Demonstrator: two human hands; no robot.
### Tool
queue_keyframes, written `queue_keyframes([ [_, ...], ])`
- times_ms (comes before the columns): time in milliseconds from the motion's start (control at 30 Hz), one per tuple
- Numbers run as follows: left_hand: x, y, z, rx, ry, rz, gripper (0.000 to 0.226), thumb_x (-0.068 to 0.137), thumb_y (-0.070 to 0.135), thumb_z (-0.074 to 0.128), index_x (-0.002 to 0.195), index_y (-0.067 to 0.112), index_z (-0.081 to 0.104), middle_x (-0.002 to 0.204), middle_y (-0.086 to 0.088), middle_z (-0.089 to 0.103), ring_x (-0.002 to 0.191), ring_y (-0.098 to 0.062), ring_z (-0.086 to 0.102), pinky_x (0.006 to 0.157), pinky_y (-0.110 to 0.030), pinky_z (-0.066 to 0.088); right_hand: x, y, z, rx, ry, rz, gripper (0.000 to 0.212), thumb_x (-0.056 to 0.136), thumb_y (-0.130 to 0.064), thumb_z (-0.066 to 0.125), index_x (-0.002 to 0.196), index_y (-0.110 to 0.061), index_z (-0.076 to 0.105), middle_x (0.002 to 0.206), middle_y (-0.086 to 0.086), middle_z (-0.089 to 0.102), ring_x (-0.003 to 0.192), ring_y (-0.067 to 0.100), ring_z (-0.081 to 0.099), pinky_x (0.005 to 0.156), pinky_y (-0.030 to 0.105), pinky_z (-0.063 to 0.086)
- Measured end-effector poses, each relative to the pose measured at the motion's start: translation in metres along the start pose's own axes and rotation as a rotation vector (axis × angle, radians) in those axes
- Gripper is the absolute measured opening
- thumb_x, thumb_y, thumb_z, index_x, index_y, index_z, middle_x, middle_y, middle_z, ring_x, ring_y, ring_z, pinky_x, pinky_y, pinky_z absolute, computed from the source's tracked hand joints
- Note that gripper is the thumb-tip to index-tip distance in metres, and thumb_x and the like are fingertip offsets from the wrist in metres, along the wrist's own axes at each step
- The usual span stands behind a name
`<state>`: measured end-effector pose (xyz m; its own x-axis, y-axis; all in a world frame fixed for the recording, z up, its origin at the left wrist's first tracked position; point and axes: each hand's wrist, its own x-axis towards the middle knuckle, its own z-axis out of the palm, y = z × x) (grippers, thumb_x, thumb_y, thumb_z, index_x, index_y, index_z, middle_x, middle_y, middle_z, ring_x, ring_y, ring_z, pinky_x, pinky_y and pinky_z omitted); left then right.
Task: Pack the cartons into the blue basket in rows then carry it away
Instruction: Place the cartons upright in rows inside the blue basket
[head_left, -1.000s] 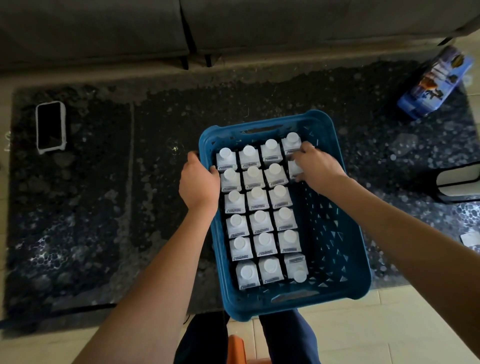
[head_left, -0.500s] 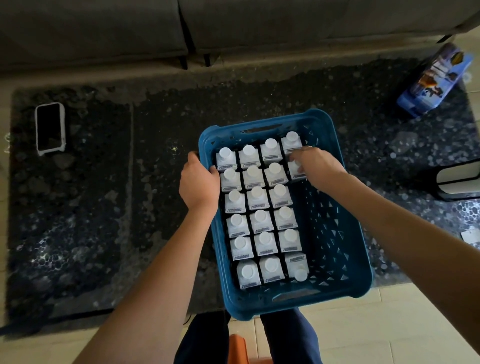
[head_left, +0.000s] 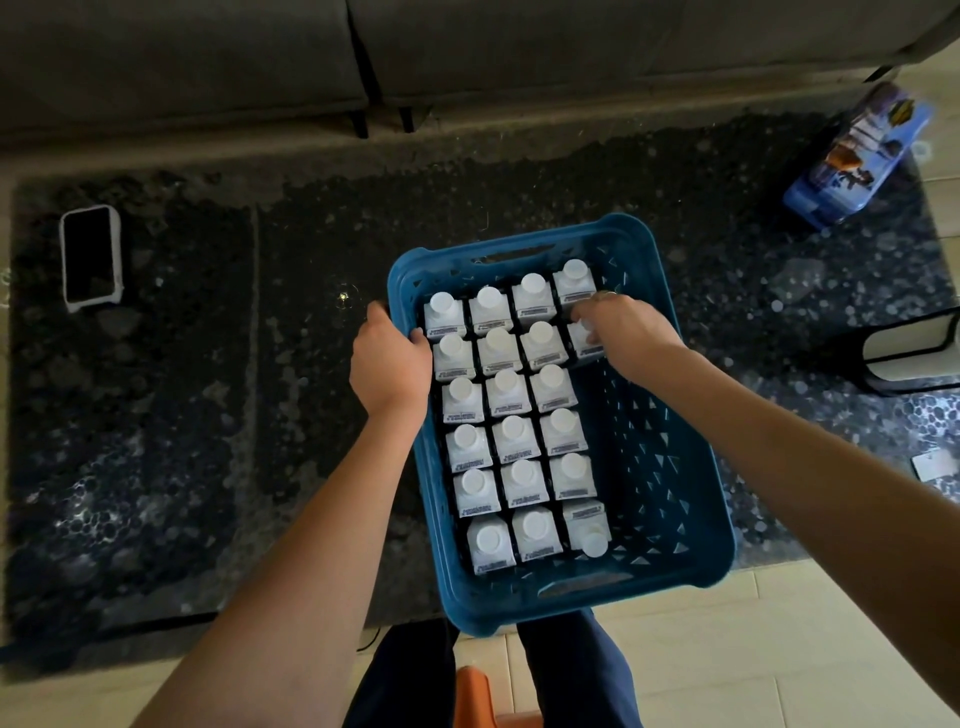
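Dark glass table (head_left: 208, 415) carries the blue basket (head_left: 675, 519); its left rim is gripped by the left hand (head_left: 389, 364); a fourth-column carton (head_left: 584, 340) is pinched by the right hand (head_left: 626, 332); it should be seated upright, flush beside its row.

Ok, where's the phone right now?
Head view, far left on the dark rug: the phone lies flat, well left of the blue basket.

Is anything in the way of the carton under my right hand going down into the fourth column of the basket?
Nothing visible blocks it. The right hand holds the carton in the blue basket, just behind the far-row carton; the basket floor nearer you in that column is bare.
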<state>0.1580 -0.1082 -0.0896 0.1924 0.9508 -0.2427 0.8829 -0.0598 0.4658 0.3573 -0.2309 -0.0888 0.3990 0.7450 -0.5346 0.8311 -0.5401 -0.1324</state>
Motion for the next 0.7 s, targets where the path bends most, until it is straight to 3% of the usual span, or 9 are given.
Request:
queue_keyframes([
  [267, 0.000, -0.001, 0.000, -0.001, -0.002, -0.003, 0.025, 0.090, 0.020, 0.057, 0.109, 0.005, 0.051, 0.104, -0.013, 0.063, 0.094, -0.030, 0.062, 0.065, -0.036, 0.046, -0.017, -0.006, -0.002, 0.062, 0.104, 0.032, 0.059, 0.078, 0.016, 0.050, 0.128, -0.014, 0.050, 0.127, 0.010, 0.051, 0.104, 0.033, 0.059, 0.084, 0.045, 0.053],
  [367, 0.000, -0.001, 0.001, -0.016, 0.000, -0.002, 0.021, 0.090, 0.019, 0.057, 0.106, 0.006, 0.051, 0.102, -0.012, 0.064, 0.092, -0.030, 0.063, 0.063, -0.036, 0.047, -0.061, -0.013, 0.003, 0.207, 0.184, 0.155, 0.040, 0.089, -0.003, 0.058, 0.127, -0.011, 0.048, 0.123, 0.012, 0.052, 0.106, 0.032, 0.057, 0.083, 0.042, 0.051],
  [400, 0.000, -0.001, 0.001, -0.016, 0.001, 0.001, 0.021, 0.090, 0.019, 0.057, 0.105, 0.006, 0.051, 0.101, -0.012, 0.064, 0.091, -0.030, 0.063, 0.063, -0.036, 0.046, -0.080, -0.017, 0.008, 0.243, 0.119, 0.207, 0.044, 0.091, -0.014, 0.060, 0.130, -0.008, 0.043, 0.121, 0.014, 0.053, 0.107, 0.032, 0.058, 0.084, 0.041, 0.051],
  [467, 0.001, -0.001, 0.001, -0.014, 0.003, 0.004, 0.022, 0.090, 0.019, 0.057, 0.106, 0.005, 0.051, 0.101, -0.012, 0.064, 0.092, -0.030, 0.063, 0.063, -0.036, 0.046, -0.116, -0.028, 0.028, 0.271, -0.175, 0.284, 0.070, 0.089, -0.031, 0.063, 0.141, -0.002, 0.026, 0.122, 0.017, 0.056, 0.109, 0.029, 0.059, 0.087, 0.033, 0.051],
  [533, 0.001, -0.001, 0.001, -0.002, 0.003, -0.002, 0.025, 0.090, 0.020, 0.057, 0.109, 0.005, 0.051, 0.103, -0.013, 0.064, 0.094, -0.031, 0.063, 0.065, -0.039, 0.048, -0.140, -0.039, 0.056, 0.272, -0.435, 0.325, 0.079, 0.089, -0.038, 0.063, 0.141, 0.003, 0.021, 0.123, 0.019, 0.058, 0.111, 0.027, 0.059, 0.083, 0.026, 0.048],
  [600, 0.001, -0.002, 0.001, -0.003, 0.001, -0.001, 0.025, 0.090, 0.020, 0.057, 0.110, 0.005, 0.051, 0.104, -0.013, 0.064, 0.095, -0.031, 0.063, 0.066, -0.038, 0.048, -0.151, -0.047, 0.078, 0.365, -0.514, 0.394, 0.073, 0.088, -0.043, 0.062, 0.133, 0.004, 0.030, 0.124, 0.019, 0.057, 0.113, 0.029, 0.058, 0.082, 0.029, 0.046],
  [700, 0.001, -0.002, 0.001, -0.010, 0.003, 0.003, 0.022, 0.090, 0.020, 0.057, 0.106, 0.006, 0.051, 0.103, -0.012, 0.064, 0.094, -0.031, 0.063, 0.065, -0.036, 0.045, -0.146, -0.047, 0.096, 0.550, -0.488, 0.502, 0.070, 0.089, -0.047, 0.059, 0.131, 0.003, 0.034, 0.130, 0.021, 0.052, 0.118, 0.033, 0.053, 0.078, 0.027, 0.039],
])
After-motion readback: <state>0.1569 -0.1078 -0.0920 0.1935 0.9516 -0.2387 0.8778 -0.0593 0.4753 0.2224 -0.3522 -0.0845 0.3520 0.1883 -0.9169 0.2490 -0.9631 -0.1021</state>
